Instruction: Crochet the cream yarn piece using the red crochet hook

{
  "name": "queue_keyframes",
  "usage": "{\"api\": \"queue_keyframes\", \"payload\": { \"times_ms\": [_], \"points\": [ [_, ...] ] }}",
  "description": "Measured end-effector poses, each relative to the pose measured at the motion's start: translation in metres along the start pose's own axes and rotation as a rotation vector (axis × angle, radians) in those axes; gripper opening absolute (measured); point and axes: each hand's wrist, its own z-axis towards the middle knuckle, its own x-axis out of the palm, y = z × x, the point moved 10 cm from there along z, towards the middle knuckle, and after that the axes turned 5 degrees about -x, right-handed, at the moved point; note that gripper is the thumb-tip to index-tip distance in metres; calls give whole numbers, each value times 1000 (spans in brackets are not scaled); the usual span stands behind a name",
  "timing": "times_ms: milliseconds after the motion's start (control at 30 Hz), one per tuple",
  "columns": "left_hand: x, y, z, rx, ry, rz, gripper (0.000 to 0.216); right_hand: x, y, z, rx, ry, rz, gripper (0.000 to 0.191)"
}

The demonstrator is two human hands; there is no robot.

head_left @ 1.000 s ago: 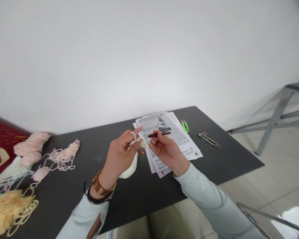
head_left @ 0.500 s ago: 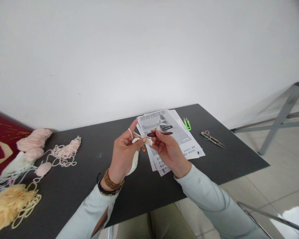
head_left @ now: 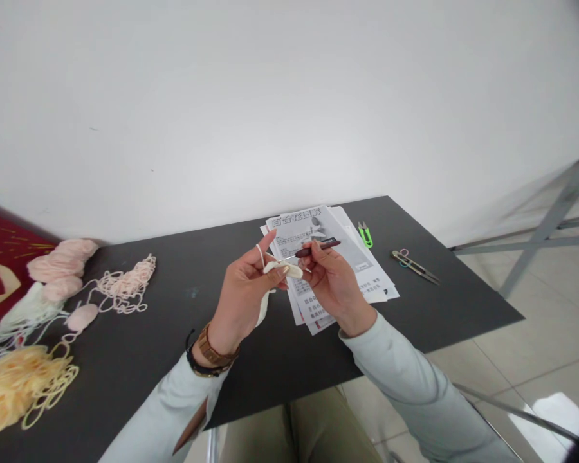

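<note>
My left hand pinches a cream crochet piece between thumb and fingers. A strand of cream yarn loops round its raised index finger, and more of the piece hangs below the palm. My right hand grips a crochet hook by its dark brown handle. The hook's thin metal shaft points left to the top edge of the crochet piece; whether its tip is in a stitch I cannot tell. Both hands are held close together above the near left part of the printed sheets.
Green thread snips and metal scissors lie right of the sheets on the dark table. To the left are pink yarn, a loose pink tangle, pale yarn, yellow yarn and a red bag.
Both hands have shifted slightly to the right in view. The hook's handle has tilted, its right end now higher, and an orange clip under the work has gone out of sight.
</note>
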Motion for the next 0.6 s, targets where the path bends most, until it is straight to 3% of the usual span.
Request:
{"api": "queue_keyframes", "payload": {
  "times_ms": [200,600],
  "points": [
    [3,3,-3,-84,8,-41,63,-1,9,0,-64,-2,-88,21],
    [2,1,-4,-57,-8,12,65,8,45,-9,-377,38,-384,23]
  ]
}}
